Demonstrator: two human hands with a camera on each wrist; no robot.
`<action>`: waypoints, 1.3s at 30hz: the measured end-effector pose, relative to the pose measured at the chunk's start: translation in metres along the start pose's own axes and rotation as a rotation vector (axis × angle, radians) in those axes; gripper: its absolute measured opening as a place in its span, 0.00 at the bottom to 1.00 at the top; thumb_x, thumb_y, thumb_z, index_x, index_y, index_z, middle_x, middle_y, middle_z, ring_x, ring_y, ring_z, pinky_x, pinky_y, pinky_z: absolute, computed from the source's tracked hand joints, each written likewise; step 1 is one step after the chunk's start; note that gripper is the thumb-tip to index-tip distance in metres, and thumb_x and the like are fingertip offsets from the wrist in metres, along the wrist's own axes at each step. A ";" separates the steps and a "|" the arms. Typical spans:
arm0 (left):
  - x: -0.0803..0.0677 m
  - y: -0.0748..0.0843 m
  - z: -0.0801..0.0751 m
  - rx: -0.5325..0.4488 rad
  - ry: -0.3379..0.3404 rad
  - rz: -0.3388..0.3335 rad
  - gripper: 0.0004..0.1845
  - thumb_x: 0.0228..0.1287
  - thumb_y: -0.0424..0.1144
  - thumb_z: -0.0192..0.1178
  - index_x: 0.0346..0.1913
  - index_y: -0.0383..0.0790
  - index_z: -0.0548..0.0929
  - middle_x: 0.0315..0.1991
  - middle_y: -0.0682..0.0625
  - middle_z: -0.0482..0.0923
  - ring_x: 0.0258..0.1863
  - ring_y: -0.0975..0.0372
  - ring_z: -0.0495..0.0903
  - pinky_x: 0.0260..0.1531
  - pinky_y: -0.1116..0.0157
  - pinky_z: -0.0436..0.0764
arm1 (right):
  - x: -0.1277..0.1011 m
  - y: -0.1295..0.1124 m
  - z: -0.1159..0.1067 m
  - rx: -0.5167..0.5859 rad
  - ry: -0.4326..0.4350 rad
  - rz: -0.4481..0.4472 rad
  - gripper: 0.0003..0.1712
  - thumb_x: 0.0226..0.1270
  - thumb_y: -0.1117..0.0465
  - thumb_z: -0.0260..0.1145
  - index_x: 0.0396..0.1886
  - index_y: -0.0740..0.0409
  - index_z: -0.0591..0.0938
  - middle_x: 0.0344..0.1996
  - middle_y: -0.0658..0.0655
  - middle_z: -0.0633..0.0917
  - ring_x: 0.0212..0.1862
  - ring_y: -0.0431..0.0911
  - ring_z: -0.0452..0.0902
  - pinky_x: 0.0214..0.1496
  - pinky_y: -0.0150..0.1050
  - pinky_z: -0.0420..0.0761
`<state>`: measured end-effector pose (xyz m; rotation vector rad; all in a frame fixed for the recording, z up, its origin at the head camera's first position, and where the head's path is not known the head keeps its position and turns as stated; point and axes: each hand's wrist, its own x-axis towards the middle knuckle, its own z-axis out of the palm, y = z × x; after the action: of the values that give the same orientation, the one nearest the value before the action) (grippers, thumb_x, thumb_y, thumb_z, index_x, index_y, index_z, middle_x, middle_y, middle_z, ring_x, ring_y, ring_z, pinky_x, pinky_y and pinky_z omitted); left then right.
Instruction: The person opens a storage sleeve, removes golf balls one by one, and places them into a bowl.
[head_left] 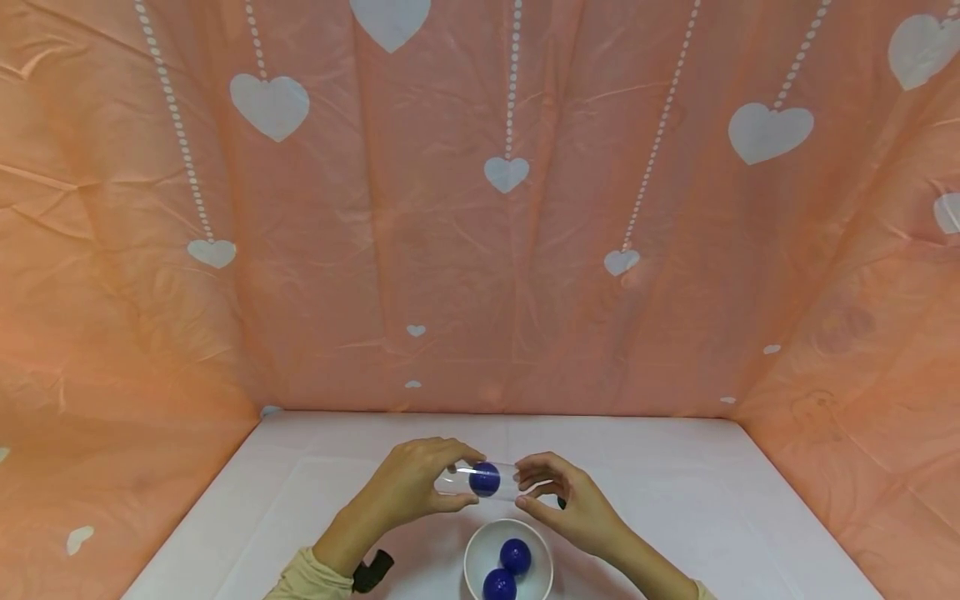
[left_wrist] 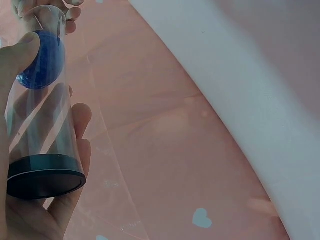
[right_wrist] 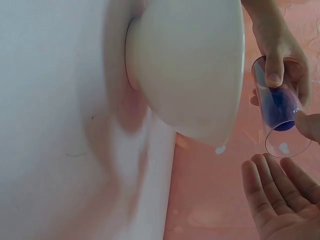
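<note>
A clear tube (head_left: 459, 481) with a black base cap (left_wrist: 47, 177) lies roughly level above the table. My left hand (head_left: 416, 479) grips it, thumb on one side and fingers curled round the other. Inside sits a blue ball (head_left: 484, 479), near the uncapped end in the left wrist view. At that open rim is my right hand (head_left: 558, 496), its fingers extended and spread from the thumb. The right thumb (right_wrist: 309, 126) overlaps the rim in the right wrist view; whether it touches is unclear. Below, a white bowl (head_left: 471, 575) holds two more blue balls (head_left: 515, 556).
The bowl stands on a white-covered table (head_left: 322, 467), close to the person's side. Behind and at both sides hangs an orange-pink curtain (head_left: 450, 275) with white hearts. A black device (head_left: 372, 571) shows by the left wrist.
</note>
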<state>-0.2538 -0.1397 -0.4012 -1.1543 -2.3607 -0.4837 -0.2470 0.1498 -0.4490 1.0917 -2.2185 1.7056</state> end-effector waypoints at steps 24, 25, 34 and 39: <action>0.004 0.002 -0.003 0.042 -0.031 0.001 0.27 0.56 0.53 0.82 0.57 0.50 0.88 0.46 0.58 0.90 0.36 0.66 0.87 0.36 0.70 0.83 | 0.000 0.004 0.000 -0.002 0.015 -0.048 0.22 0.70 0.69 0.76 0.60 0.59 0.82 0.49 0.59 0.88 0.50 0.55 0.87 0.52 0.39 0.88; 0.004 0.002 -0.003 0.044 -0.033 0.000 0.27 0.56 0.53 0.83 0.57 0.50 0.88 0.46 0.58 0.90 0.36 0.66 0.86 0.36 0.70 0.83 | 0.000 0.004 0.000 -0.001 0.013 -0.049 0.22 0.70 0.69 0.76 0.60 0.60 0.82 0.49 0.59 0.88 0.50 0.55 0.87 0.52 0.39 0.88; 0.004 0.002 -0.002 0.063 -0.029 0.003 0.27 0.58 0.54 0.82 0.58 0.51 0.88 0.47 0.59 0.90 0.37 0.68 0.86 0.36 0.69 0.83 | 0.001 0.003 0.000 -0.009 0.013 -0.044 0.22 0.70 0.69 0.75 0.60 0.69 0.80 0.50 0.65 0.87 0.50 0.57 0.86 0.52 0.39 0.88; 0.003 0.002 0.000 0.067 -0.017 0.007 0.28 0.57 0.54 0.82 0.58 0.51 0.87 0.47 0.60 0.89 0.37 0.70 0.85 0.36 0.69 0.83 | 0.000 0.004 -0.001 -0.011 0.014 -0.034 0.22 0.70 0.69 0.76 0.60 0.67 0.81 0.51 0.62 0.88 0.51 0.50 0.87 0.52 0.39 0.88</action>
<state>-0.2539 -0.1363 -0.3992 -1.1406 -2.3674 -0.3913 -0.2494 0.1506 -0.4516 1.1047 -2.1858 1.6799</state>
